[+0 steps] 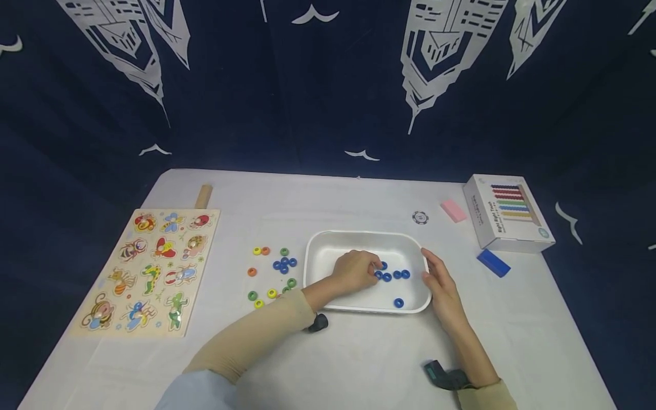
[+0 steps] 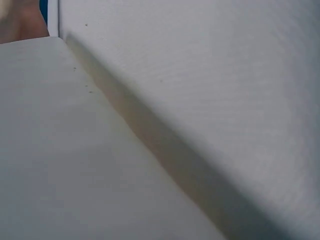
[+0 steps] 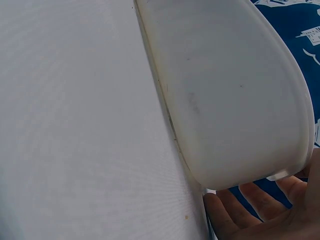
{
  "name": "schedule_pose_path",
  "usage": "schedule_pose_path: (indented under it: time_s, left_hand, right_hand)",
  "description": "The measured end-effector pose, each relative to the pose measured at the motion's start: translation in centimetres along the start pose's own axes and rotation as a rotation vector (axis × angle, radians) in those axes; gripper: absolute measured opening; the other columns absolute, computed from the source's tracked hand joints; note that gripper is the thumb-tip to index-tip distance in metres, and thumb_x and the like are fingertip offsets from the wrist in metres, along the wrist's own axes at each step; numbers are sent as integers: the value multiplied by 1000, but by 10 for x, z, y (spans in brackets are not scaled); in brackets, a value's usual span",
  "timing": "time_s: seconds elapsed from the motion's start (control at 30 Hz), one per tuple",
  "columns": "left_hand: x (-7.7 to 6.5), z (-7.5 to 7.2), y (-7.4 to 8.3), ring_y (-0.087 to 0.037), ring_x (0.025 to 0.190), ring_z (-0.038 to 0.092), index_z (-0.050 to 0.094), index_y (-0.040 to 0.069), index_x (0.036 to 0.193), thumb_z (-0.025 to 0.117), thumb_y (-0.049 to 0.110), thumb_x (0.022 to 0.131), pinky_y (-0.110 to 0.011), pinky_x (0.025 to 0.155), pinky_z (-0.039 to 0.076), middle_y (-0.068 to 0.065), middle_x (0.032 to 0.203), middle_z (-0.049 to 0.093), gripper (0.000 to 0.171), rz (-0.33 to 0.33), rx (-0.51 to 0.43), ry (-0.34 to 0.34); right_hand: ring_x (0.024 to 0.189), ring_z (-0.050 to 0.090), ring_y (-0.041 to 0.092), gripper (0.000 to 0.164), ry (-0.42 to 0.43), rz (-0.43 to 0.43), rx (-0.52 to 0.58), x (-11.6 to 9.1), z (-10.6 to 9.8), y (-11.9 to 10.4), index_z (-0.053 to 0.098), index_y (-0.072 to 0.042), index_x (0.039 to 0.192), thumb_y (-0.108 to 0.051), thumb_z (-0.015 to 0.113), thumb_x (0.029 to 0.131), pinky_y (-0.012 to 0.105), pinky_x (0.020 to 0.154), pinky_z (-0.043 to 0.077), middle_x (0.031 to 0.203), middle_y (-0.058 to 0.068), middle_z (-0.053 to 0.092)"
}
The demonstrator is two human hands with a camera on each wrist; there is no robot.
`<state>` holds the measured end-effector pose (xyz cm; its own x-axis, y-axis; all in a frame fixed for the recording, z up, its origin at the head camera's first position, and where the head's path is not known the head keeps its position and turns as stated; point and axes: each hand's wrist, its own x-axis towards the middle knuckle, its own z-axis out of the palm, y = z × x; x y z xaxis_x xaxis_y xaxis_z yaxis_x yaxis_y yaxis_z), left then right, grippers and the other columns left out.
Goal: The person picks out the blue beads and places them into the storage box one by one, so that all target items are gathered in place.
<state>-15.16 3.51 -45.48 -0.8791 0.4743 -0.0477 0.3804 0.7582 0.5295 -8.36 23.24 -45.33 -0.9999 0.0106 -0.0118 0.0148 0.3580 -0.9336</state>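
Observation:
A white tray [image 1: 353, 307] lies on the table with several blue beads [image 1: 398, 303] inside, mostly in its right half. Reaching into it from the left, my left hand [image 1: 357, 269] has its fingers curled and pinches a blue bead [image 1: 378, 274] among the others; the fingertips partly hide it. At the tray's right end my right hand [image 1: 442, 287] grips the rim. In the right wrist view its fingers [image 3: 260, 202] lie against the tray's outer wall [image 3: 240, 100]. The left wrist view shows mostly the tray's outside wall [image 2: 75, 140], with little of the hand.
Left of the tray lie loose yellow, orange, green and blue beads [image 1: 284, 262]. Farther left is a wooden insect puzzle board [image 1: 154, 273]. At the right are a boxed toy [image 1: 507, 213], a pink block [image 1: 453, 210], a blue block [image 1: 493, 263] and a round chip [image 1: 420, 217].

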Motion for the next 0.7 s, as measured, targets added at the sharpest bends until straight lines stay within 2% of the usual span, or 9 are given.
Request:
schedule_pose_path:
  time_s: [0.13, 0.23, 0.3, 0.4, 0.5, 0.6, 0.7]
  left_hand:
    - [-4, -4, 3, -2, 63, 48, 66, 23, 98, 72, 26, 70, -17, 56, 36, 14, 67, 57, 29, 3, 10, 26]
    - [-11, -12, 9, -2, 70, 49, 65, 24, 100, 72, 30, 69, -17, 60, 37, 12, 77, 60, 32, 67, -4, 75]
    - [-21, -21, 12, -3, 75, 50, 65, 24, 101, 71, 32, 70, -18, 66, 38, 10, 82, 62, 33, 132, -25, 138]
    - [-39, -35, 11, -5, 82, 52, 65, 21, 101, 71, 31, 71, -20, 72, 40, 8, 86, 64, 33, 214, -110, 264]
    - [-55, -48, 1, -5, 86, 52, 66, 18, 99, 72, 25, 71, -21, 75, 41, 6, 87, 64, 29, 236, -231, 384]
    - [-71, -60, -17, -4, 88, 51, 66, 17, 97, 72, 22, 72, -23, 76, 42, 7, 89, 64, 26, 207, -330, 464]
    - [-87, -70, -40, -7, 92, 52, 66, 17, 96, 73, 21, 72, -30, 79, 43, 6, 92, 65, 25, 168, -405, 521]
  right_hand:
    - [136, 11, 24, 45, 0, -3, 2, 0, 0, 1, 27, -19, 139, -15, 36, 95, 47, 107, 13, 148, 4, 18]
    - [136, 12, 20, 45, 5, -1, -4, 1, -1, 8, 27, -25, 138, -18, 36, 95, 45, 107, 14, 148, 0, 18]
    - [136, 12, 19, 44, 4, -1, -13, 3, 0, 13, 27, -28, 138, -21, 36, 95, 44, 107, 15, 148, -3, 19]
    - [136, 13, 19, 44, 2, -3, -19, 3, 0, 17, 27, -29, 137, -23, 36, 95, 45, 107, 15, 147, -4, 19]
    - [136, 13, 19, 44, 3, -4, -31, 2, -1, 14, 27, -28, 138, -24, 35, 95, 43, 107, 15, 147, -3, 19]
    - [136, 12, 21, 44, 1, -4, -37, 1, -1, 6, 26, -23, 139, -21, 34, 95, 41, 107, 15, 148, 0, 18]
    - [136, 12, 20, 44, -4, 3, -40, 1, -1, 7, 25, -23, 139, -21, 33, 95, 40, 107, 15, 148, 0, 17]
